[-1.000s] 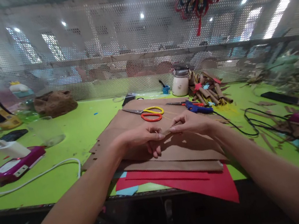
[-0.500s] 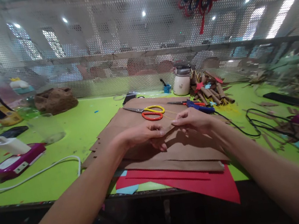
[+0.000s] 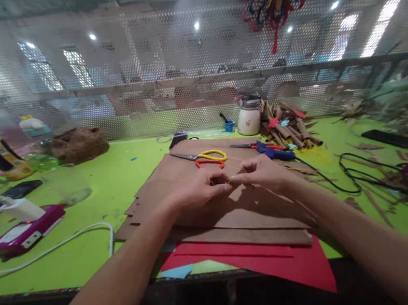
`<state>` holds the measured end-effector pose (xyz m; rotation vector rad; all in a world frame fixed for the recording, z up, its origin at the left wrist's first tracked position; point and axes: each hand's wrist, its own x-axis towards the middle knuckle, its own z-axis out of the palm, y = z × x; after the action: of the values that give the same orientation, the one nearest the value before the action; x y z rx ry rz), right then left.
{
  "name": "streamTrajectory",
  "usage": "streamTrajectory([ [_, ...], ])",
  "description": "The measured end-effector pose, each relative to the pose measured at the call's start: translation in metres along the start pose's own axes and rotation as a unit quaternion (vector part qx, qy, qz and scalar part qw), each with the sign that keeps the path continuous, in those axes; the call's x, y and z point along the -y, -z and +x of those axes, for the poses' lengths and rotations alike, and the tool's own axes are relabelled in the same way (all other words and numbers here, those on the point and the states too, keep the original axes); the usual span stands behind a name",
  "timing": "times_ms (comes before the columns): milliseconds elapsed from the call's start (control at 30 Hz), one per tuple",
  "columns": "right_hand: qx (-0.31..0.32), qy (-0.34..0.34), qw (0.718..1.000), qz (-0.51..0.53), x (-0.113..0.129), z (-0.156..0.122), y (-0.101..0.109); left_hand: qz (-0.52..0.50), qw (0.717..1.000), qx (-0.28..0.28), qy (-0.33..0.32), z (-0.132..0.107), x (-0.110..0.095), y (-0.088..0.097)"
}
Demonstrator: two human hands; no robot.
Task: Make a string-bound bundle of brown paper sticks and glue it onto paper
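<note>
My left hand (image 3: 204, 186) and my right hand (image 3: 263, 173) meet fingertip to fingertip above a stack of brown paper sheets (image 3: 238, 214). Both are closed in a pinch on a small strip of brown paper, mostly covered by the fingers. Just beyond my left hand lie scissors (image 3: 210, 157) with one yellow and one red handle loop, blades to the left. A blue hand tool with a black cord (image 3: 275, 153) rests past my right hand, beside a second pair of scissors (image 3: 244, 145). Thin yellow thread shows near my right fingers.
Red paper (image 3: 306, 266) sticks out over the table's front edge. Brown paper rolls (image 3: 286, 127) are piled behind, next to a white jar (image 3: 249, 117). Purple power strips (image 3: 31, 233) and cables lie at both sides. A clear cup (image 3: 71, 186) stands left.
The hands have drawn closer together, and the brown strip that showed between them is now mostly hidden by the fingers. The view has tilted up slightly.
</note>
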<state>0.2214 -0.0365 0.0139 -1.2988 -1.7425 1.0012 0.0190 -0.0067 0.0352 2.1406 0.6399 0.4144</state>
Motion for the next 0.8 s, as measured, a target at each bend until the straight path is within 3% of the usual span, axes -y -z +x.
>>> streamTrajectory([
  [133,-0.01,0.057,0.998,0.033,0.007,-0.003,0.001,0.034,0.999,-0.008,-0.016,-0.003,-0.006,0.004],
  [233,-0.018,0.09,0.995,0.047,0.011,-0.004,0.003,-0.005,1.0,-0.022,-0.016,-0.005,-0.007,0.003],
  [467,-0.065,0.122,0.99,-0.04,0.018,-0.011,0.002,-0.111,0.994,-0.011,0.009,-0.003,-0.001,-0.001],
  [667,-0.094,0.18,0.977,-0.064,0.023,-0.011,-0.002,-0.133,0.991,-0.021,0.029,-0.004,-0.001,-0.003],
  [800,-0.097,0.195,0.976,-0.025,0.025,-0.011,-0.006,-0.125,0.992,-0.037,-0.003,-0.002,0.0,-0.002],
])
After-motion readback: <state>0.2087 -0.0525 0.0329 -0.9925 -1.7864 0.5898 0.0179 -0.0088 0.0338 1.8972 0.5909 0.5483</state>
